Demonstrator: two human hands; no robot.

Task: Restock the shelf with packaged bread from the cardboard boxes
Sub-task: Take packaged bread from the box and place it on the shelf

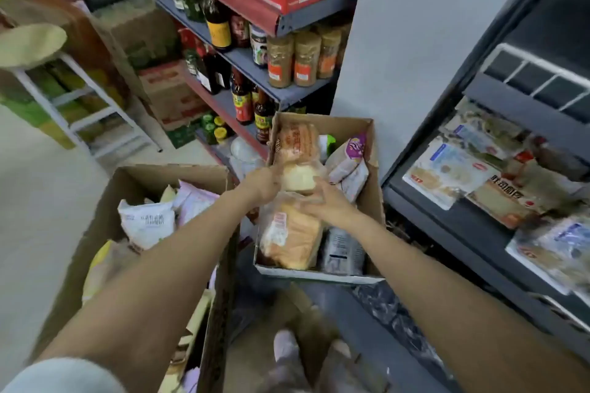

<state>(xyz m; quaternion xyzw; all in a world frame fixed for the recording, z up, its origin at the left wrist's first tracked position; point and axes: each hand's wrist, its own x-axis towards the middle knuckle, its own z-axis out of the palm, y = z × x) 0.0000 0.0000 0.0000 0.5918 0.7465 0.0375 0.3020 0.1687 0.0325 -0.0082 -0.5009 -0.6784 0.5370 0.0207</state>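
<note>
Both of your arms reached down into the smaller cardboard box [319,201], which stood on the floor between the condiment shelving [242,57] and the dark bread shelf [498,169] to your right. Your left hand [263,183] was curled against the left side of a bagged loaf [298,177] lying in the middle of that box, and your right hand [324,201] lay with fingers spread over its near end and over the wrapper of the larger loaf [290,233] below; motion blur left it unclear whether either grip had fully closed on the bag. A second, larger box [134,188] of packaged goods stood to your left. The step in hand appeared to be lifting one loaf clear. To do it well, you needed to cradle the loaf from both sides instead of pinching the film, since soft bread would likely crush, and to free it from the neighbouring packets before carrying it to the bread shelf, where flat packs [447,175] already lay.
</note>
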